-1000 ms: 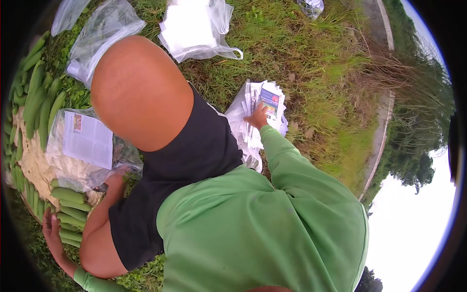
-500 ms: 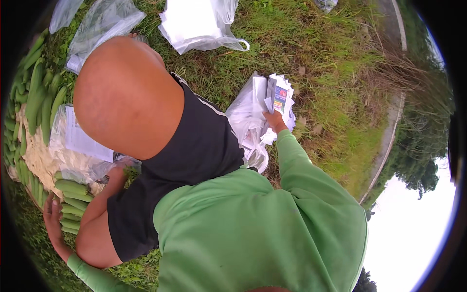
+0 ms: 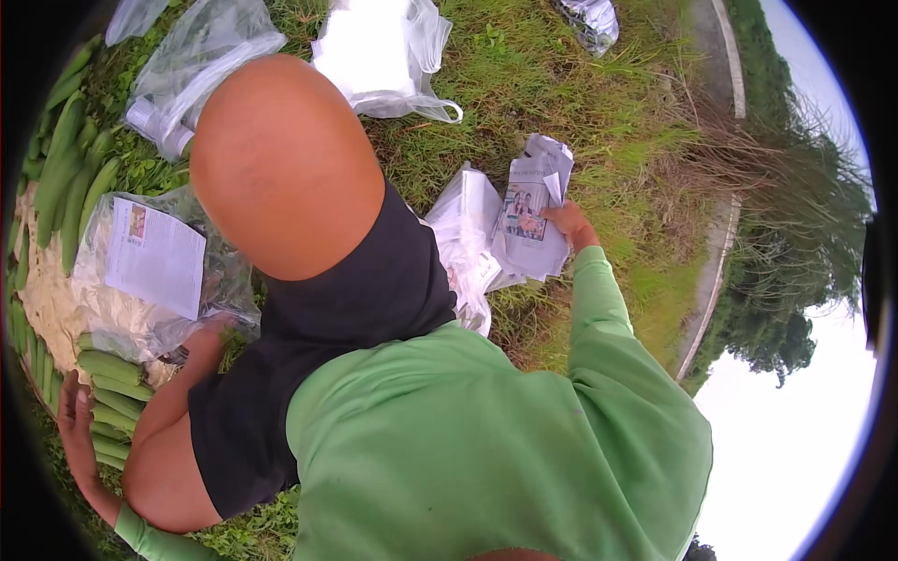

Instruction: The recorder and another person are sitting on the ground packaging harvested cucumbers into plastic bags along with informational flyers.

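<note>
At the right, my right hand is closed on a bundle of printed newspaper sheets, its thumb over their edge. The sheets are above and beside a white plastic bag, partly overlapping it. Over at the lower left, my left hand has its fingers loosely stretched and nothing visible in them. It is next to a row of long green cucumbers. A single paper sheet lies on a clear plastic bag between my leg and the cucumbers.
More cucumbers are piled at the far left. Clear bags and a bag of white sheets lie on grass beyond my raised knee. A silvery bag is farther off. A road edge runs along the right.
My right hand has moved right and slightly up, lifting the newspaper sheets away from the white bag; they now fan out more. My left hand stays beside the cucumbers. The view has shifted a little.
</note>
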### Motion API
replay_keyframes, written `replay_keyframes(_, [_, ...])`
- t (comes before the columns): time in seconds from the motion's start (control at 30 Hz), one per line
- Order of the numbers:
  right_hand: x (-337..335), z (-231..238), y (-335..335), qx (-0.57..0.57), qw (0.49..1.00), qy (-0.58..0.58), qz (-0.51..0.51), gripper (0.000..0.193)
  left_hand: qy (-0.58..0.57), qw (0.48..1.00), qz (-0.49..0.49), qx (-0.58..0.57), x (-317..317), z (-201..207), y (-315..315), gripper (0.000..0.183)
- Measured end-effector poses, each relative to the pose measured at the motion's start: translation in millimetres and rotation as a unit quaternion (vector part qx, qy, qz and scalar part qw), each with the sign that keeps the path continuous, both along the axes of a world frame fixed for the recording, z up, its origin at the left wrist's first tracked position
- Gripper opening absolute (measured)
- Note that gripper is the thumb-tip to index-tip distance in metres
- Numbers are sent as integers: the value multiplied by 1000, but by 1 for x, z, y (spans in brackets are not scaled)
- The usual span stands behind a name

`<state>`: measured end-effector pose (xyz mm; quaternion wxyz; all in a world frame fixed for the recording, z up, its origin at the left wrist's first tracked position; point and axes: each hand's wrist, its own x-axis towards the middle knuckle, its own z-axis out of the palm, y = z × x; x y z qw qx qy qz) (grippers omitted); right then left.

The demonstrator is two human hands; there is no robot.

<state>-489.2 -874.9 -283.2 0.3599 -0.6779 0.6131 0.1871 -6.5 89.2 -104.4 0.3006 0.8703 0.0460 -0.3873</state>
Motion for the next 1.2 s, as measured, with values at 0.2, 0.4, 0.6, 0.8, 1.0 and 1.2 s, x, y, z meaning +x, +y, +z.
replay_keyframes(0.2, [163,146,-15,138,962,-235,4,43,-52,995,17,-81,-7,15,-57,53])
replay_keyframes(0.4, [393,224,49,160,898,-371,174,44,-183,980,-10,-72,-41,61,-110,49])
replay_keyframes(0.6, [584,269,175,226,829,-405,312,45,-243,969,-45,-31,-55,87,-115,45])
replay_keyframes(0.8, [716,274,250,174,797,-436,381,44,-226,973,-18,-48,-67,90,-85,45])
replay_keyframes(1.0, [784,289,305,-282,649,-377,598,30,-223,970,-74,-68,-77,79,-56,43])
replay_keyframes(1.2, [817,309,332,-420,559,-314,643,32,-266,957,-85,-83,-84,83,-46,41])
